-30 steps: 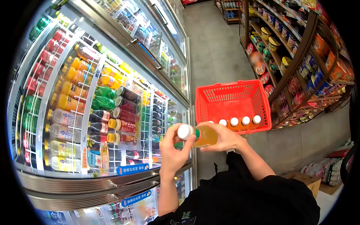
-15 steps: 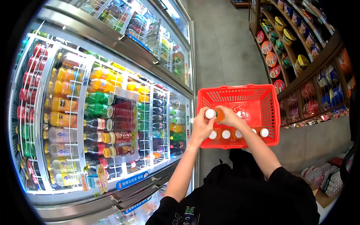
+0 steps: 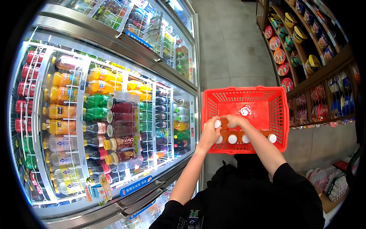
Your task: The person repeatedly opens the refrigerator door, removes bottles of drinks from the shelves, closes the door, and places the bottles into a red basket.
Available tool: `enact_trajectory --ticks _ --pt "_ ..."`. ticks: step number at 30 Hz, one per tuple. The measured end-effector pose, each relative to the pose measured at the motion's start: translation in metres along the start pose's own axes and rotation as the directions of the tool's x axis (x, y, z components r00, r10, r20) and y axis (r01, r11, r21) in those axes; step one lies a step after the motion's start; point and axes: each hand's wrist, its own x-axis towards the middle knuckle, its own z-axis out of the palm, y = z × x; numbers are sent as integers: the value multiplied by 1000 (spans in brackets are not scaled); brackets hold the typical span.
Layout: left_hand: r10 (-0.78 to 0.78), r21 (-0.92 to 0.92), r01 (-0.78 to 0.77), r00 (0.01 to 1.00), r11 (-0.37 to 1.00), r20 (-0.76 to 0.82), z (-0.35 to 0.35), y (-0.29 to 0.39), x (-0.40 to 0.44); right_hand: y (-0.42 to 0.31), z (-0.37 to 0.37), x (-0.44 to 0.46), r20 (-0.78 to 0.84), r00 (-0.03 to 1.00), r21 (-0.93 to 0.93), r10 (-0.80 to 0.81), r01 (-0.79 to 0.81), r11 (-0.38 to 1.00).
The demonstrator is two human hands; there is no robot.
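Observation:
An orange drink bottle [image 3: 224, 123] with a white cap is held between my two hands, low inside the red shopping basket [image 3: 283, 114]. My left hand [image 3: 209, 134] grips it at the cap end, on the left side. From the right, my right hand [image 3: 235, 121] has its fingers closed on the bottle's body, and they are partly hidden. Several more white-capped orange bottles [image 3: 232, 139] stand in a row along the basket's near side, just below my hands. My right forearm covers part of that row.
On the left, an open drinks fridge [image 3: 85, 110] holds rows of bottles behind white wire dividers. Shelves of instant noodle cups [image 3: 279, 56] stand on the right. Egg trays [image 3: 336, 187] are at the lower right. Grey floor [image 3: 225, 45] runs ahead between fridge and shelves.
Both hands have lowered the bottle further into the basket, close to the row. The bottle has moved slightly right and down in view. My head view has shifted a little.

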Motion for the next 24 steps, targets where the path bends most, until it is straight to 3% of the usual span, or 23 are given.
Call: enact_trajectory --ticks 5,7,9,10,12,14,15,18,19,22,24 --pt "-60 39 60 998 997 -22 -3 4 -13 1 6 8 -18 1000 -72 -23 22 997" --pt "11 71 -5 996 997 -93 0 6 -20 -4 6 3 -53 997 -110 53 -58 992" --pt "129 89 -116 978 989 -164 -3 15 -26 -5 13 2 -186 978 -116 99 -122 986" --pt "27 2 -27 987 1000 -161 -4 18 -31 -9 13 -4 -230 971 -102 63 -88 991" --pt "39 -4 -40 979 999 -199 -13 18 -42 -25 10 -21 -271 963 -128 5 -42 991" --pt "79 11 -79 962 997 -263 -21 17 -59 -46 12 -39 -409 912 32 31 -20 999" --pt "73 2 -75 950 997 -303 -28 19 -69 -54 14 -44 -400 916 -9 8 -13 1000" --pt "-35 -103 -3 929 995 -367 -56 35 -111 -89 29 -63 -692 720 107 -54 176 979" --pt "-44 -117 -4 914 993 -404 -63 38 -127 -107 35 -71 -682 727 68 -85 179 981" --pt "-164 -261 23 831 965 -532 -84 43 -178 -153 64 -85 -800 508 -56 -320 467 883" --pt "-203 -271 41 769 962 -606 -98 47 -213 -189 93 -97 -723 578 -2 -379 547 837"
